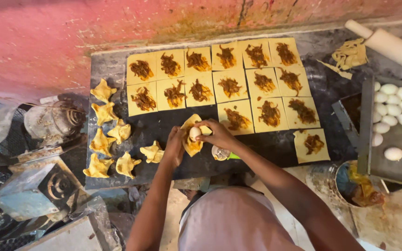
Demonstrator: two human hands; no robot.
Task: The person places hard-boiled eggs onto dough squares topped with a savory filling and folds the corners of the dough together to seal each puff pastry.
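Observation:
My left hand (175, 148) and my right hand (217, 135) meet over the dark work slab (257, 148), both closed around one dough square (190, 135) with brown filling. A peeled boiled egg (195, 133) sits in that square between my fingers. Its corners are lifted up. Several flat dough squares with filling (229, 87) lie in rows behind my hands. Several folded parcels (105, 144) sit to the left of my hands.
A tray (396, 139) of peeled eggs stands at the right, with a rolling pin (391, 44) and dough scraps (350, 55) behind it. A round container (357, 186) sits at the lower right. Metal machinery (38, 181) crowds the left. A red wall (70, 37) runs behind.

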